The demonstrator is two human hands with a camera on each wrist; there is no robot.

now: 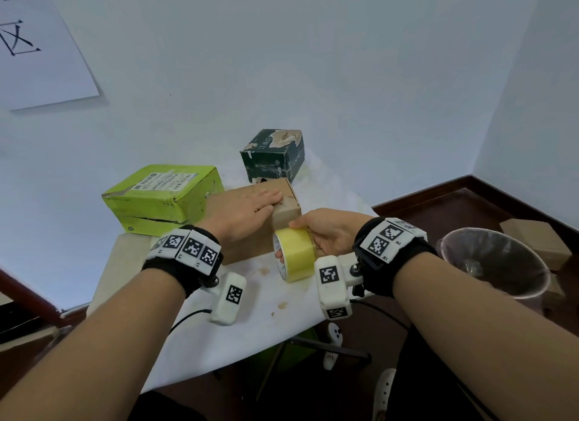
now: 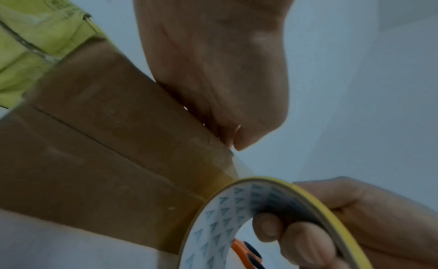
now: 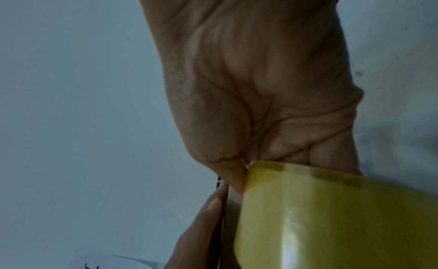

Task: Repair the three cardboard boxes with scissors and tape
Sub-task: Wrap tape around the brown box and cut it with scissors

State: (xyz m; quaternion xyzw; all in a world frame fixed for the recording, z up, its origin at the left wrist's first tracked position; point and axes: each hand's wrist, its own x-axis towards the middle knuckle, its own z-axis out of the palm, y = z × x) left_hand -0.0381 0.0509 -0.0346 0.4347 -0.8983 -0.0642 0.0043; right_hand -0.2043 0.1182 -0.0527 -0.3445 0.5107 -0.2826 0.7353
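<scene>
A brown cardboard box [image 1: 286, 215] lies in the middle of the white table [image 1: 257, 320]. My left hand [image 1: 247, 209] rests flat on its top with straight fingers, pressing near the right edge. My right hand [image 1: 326, 232] grips a yellow tape roll [image 1: 296, 253] held against the box's right end; its fingers curl through the roll's core [image 2: 227, 216]. A strip of clear tape runs from the roll up to the box corner [image 2: 233, 160]. The lime-green box [image 1: 163, 198] sits to the left, the dark green box [image 1: 272, 156] behind. Orange scissor handles [image 2: 247, 254] show through the roll.
A wall stands close behind the table with a paper sign [image 1: 40, 44] at upper left. To the right, on the dark floor, stands a bin with a clear liner [image 1: 495, 264] and more brown cartons [image 1: 539, 242]. The table's near edge [image 1: 219, 367] drops off below my wrists.
</scene>
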